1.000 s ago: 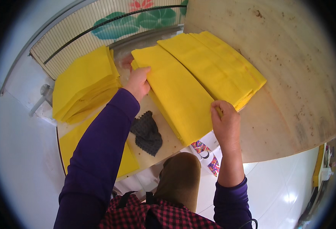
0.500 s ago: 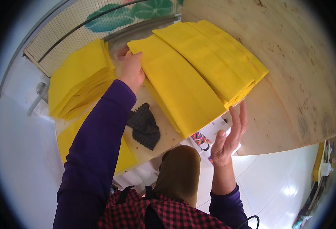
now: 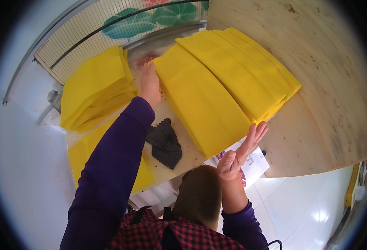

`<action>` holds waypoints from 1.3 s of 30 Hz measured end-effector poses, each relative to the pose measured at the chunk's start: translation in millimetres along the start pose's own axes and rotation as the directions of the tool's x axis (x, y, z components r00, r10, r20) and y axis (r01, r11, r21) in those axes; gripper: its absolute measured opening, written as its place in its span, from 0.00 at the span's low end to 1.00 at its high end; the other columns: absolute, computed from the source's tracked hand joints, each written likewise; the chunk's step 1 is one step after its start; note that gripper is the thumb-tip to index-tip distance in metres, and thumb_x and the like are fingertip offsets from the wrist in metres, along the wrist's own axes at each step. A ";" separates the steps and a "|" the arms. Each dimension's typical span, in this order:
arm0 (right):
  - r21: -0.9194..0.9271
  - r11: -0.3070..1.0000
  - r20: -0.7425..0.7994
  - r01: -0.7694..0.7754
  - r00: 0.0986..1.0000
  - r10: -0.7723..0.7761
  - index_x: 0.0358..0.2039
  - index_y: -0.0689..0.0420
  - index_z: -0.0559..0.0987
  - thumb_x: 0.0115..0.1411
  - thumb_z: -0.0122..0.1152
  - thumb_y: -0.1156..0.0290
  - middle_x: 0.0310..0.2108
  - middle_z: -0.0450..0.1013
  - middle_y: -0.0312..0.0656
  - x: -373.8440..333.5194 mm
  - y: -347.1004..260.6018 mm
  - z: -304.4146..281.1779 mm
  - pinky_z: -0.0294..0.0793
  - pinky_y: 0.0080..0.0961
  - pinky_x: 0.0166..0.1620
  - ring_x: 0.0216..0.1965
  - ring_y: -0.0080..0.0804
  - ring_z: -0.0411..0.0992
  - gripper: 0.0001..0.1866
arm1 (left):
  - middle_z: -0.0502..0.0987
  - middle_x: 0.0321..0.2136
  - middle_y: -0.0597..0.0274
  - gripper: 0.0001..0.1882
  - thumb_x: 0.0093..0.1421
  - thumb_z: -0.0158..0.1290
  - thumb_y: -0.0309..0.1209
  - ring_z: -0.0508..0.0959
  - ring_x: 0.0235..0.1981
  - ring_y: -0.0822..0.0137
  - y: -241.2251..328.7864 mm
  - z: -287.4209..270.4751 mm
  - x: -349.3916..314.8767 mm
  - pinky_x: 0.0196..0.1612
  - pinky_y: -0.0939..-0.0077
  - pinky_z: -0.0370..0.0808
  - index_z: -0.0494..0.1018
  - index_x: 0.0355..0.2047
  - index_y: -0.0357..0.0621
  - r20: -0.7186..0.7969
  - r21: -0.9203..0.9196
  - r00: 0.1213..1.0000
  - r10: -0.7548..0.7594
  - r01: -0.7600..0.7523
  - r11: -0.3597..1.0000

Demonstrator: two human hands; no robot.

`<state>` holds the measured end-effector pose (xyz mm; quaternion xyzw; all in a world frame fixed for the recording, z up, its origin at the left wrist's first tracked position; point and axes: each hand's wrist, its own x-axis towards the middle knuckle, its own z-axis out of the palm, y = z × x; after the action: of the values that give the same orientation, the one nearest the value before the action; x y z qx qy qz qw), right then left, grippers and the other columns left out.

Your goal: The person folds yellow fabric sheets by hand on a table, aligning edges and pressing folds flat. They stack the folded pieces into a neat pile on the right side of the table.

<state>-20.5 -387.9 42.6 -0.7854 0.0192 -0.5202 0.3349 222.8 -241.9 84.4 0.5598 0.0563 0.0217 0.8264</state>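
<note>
A flat strip of folded yellow fabric lies on the wooden table, partly beneath a thicker overlapping pile of folded yellow fabric. My left hand rests along the strip's far left edge, its fingers stretched out and nothing gripped. At the near corner, where strip and pile meet, my right hand is held edge-on with palm and straight fingers beside the fabric; its thumb stands apart. Between my left forearm and the strip is a crumpled dark grey cloth with a zigzag edge.
Another yellow fabric stack stands at the far left, with a further yellow piece partly under my left forearm. A curved wooden board rises at the right. Below the table edge sits a white printed box.
My left hand has changed from gripping the strip's corner to lying straight along its edge. My right hand has shifted slightly left and lower, its fingers straighter. The view has shifted a little.
</note>
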 end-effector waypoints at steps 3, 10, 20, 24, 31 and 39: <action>0.008 1.000 -0.009 -0.015 1.000 0.015 0.67 0.61 0.53 0.65 0.36 0.40 0.70 0.39 0.53 1.2 2.1 1.0 0.29 0.49 0.68 0.71 0.55 0.32 0.41 | 0.68 0.56 0.57 0.25 0.70 0.33 0.47 0.70 0.55 0.60 -2.6 -4.2 -0.7 0.56 0.67 0.68 0.63 0.57 0.42 0.171 -0.209 0.983 -0.065 0.101 0.973; 0.002 1.000 0.029 -0.023 0.999 0.023 0.67 0.61 0.52 0.65 0.34 0.40 0.70 0.39 0.55 7.9 8.3 15.3 0.30 0.49 0.68 0.71 0.56 0.32 0.41 | 0.69 0.55 0.57 0.30 0.69 0.33 0.53 0.71 0.55 0.58 -13.4 -2.9 3.8 0.57 0.64 0.69 0.63 0.57 0.41 0.243 -0.329 0.964 -0.103 0.182 0.927; 0.047 0.998 0.021 -0.036 0.999 0.035 0.67 0.61 0.53 0.65 0.35 0.41 0.70 0.41 0.54 12.4 10.8 19.9 0.31 0.49 0.68 0.71 0.55 0.32 0.40 | 0.70 0.54 0.59 0.30 0.69 0.33 0.53 0.72 0.53 0.59 -16.7 -3.5 7.7 0.55 0.65 0.70 0.63 0.56 0.41 0.188 -0.303 0.974 -0.126 0.180 0.936; 0.039 0.998 0.022 -0.040 0.999 0.039 0.67 0.60 0.53 0.65 0.36 0.42 0.70 0.42 0.54 10.2 10.3 14.2 0.31 0.49 0.68 0.71 0.55 0.33 0.40 | 0.70 0.54 0.60 0.28 0.70 0.32 0.52 0.72 0.53 0.58 -15.7 0.0 5.9 0.55 0.64 0.70 0.62 0.58 0.44 0.192 -0.299 0.977 -0.094 0.150 0.943; 0.040 0.997 0.053 -0.060 0.997 0.058 0.67 0.61 0.54 0.66 0.36 0.43 0.69 0.43 0.55 7.2 11.9 14.8 0.32 0.48 0.68 0.71 0.54 0.33 0.39 | 0.69 0.55 0.58 0.27 0.70 0.30 0.52 0.71 0.54 0.57 -11.5 5.7 0.2 0.55 0.62 0.70 0.61 0.58 0.46 0.203 -0.288 0.971 -0.124 0.180 0.941; 0.051 0.998 0.025 -0.044 0.999 0.043 0.66 0.63 0.54 0.66 0.35 0.44 0.69 0.43 0.55 2.3 6.8 -0.7 0.32 0.47 0.68 0.71 0.55 0.34 0.39 | 0.69 0.55 0.59 0.29 0.70 0.31 0.52 0.71 0.54 0.58 -5.7 3.0 -4.7 0.55 0.62 0.70 0.62 0.57 0.42 0.192 -0.255 0.968 -0.163 0.209 0.944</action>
<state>-17.9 -394.4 41.0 -0.7821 0.0187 -0.5036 0.3666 218.4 -247.3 80.5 0.4324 0.0355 -0.0964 0.8958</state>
